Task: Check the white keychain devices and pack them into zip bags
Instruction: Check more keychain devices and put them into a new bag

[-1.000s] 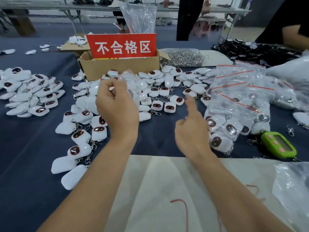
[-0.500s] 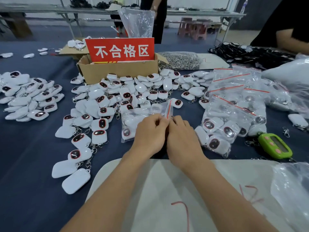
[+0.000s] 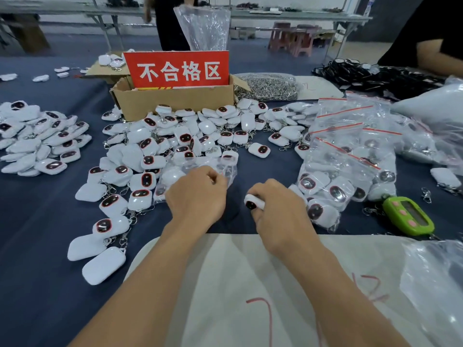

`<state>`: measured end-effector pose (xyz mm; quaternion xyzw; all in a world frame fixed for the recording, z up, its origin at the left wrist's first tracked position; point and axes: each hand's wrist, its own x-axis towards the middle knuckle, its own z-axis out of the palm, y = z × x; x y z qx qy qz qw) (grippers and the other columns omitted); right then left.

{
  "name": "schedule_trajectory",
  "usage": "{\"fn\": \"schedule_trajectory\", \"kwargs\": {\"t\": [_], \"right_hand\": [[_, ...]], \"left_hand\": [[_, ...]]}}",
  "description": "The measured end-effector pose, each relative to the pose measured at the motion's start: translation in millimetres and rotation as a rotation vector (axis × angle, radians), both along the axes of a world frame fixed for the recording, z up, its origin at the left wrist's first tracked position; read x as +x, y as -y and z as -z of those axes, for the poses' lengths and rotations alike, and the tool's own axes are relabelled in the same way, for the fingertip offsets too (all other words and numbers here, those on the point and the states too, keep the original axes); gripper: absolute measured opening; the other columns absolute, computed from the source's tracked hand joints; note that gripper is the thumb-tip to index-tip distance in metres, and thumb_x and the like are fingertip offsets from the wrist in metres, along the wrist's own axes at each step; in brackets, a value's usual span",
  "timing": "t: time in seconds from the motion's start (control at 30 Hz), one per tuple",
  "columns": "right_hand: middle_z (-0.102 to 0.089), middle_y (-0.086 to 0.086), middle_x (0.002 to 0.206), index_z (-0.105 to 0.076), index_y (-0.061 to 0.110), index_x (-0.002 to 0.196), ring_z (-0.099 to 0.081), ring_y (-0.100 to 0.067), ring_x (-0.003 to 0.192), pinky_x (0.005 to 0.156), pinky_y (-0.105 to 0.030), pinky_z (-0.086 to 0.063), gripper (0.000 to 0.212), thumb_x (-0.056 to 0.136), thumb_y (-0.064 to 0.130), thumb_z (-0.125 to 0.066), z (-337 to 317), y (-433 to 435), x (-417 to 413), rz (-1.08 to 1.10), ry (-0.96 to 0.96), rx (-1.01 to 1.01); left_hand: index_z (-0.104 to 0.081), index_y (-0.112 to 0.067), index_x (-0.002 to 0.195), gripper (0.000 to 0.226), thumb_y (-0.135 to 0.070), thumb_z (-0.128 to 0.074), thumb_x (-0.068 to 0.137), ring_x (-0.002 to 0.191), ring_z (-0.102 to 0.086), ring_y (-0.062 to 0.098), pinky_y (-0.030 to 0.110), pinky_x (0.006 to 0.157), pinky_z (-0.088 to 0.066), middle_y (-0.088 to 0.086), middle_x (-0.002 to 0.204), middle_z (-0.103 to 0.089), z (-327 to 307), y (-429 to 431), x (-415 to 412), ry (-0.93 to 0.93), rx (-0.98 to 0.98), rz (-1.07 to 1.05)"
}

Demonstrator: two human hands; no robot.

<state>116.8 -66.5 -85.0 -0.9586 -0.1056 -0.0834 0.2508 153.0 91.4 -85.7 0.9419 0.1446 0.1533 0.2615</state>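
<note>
White keychain devices (image 3: pixel 185 137) lie mostly loose in piles at centre and left of frame; filled zip bags (image 3: pixel 350 151) are stacked at centre right. Left hand (image 3: pixel 198 196) pinches a part-filled zip bag (image 3: pixel 226 164) at its edge; right hand (image 3: pixel 283 214) grips one device (image 3: pixel 253 203). Judged well short of completion: most units remain to be bagged.

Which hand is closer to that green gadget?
Right. The right hand, gripping a white keychain device, lies left of the green gadget; the left hand is farther left, pinching a zip bag.
</note>
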Motion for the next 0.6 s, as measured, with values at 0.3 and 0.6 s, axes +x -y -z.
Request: {"fn": "schedule_trajectory", "kwargs": {"t": [0.3, 0.6], "right_hand": [[-0.075, -0.013, 0.089, -0.072, 0.016, 0.096, -0.068, -0.021, 0.068, 0.058, -0.033, -0.057, 0.019, 0.102, 0.01, -0.055, -6.5, 1.2, 9.1, 0.14, -0.308, 1.11], [-0.076, -0.023, 0.102, -0.072, 0.003, 0.1, -0.075, -0.035, 0.097, 0.074, -0.036, -0.064, 0.02, 0.101, 0.001, -0.052, -8.5, 9.3, 10.0, 0.128, -0.467, 1.23]], "left_hand": [[-0.074, -0.034, 0.095, 0.013, -0.036, -0.064, 0.088, 0.049, -0.045, 0.008, 0.02, 0.053, -0.034, -0.009, 0.051, -0.054, 0.5, 22.1, -12.3, 0.196, -0.475, 0.517], [-0.082, -0.036, 0.084, 0.019, -0.023, -0.07, 0.079, 0.053, -0.052, 0.018, 0.032, 0.05, -0.046, 0.014, 0.057, -0.059, -6.9, 20.9, -8.1, 0.119, -0.7, 0.56]]}}
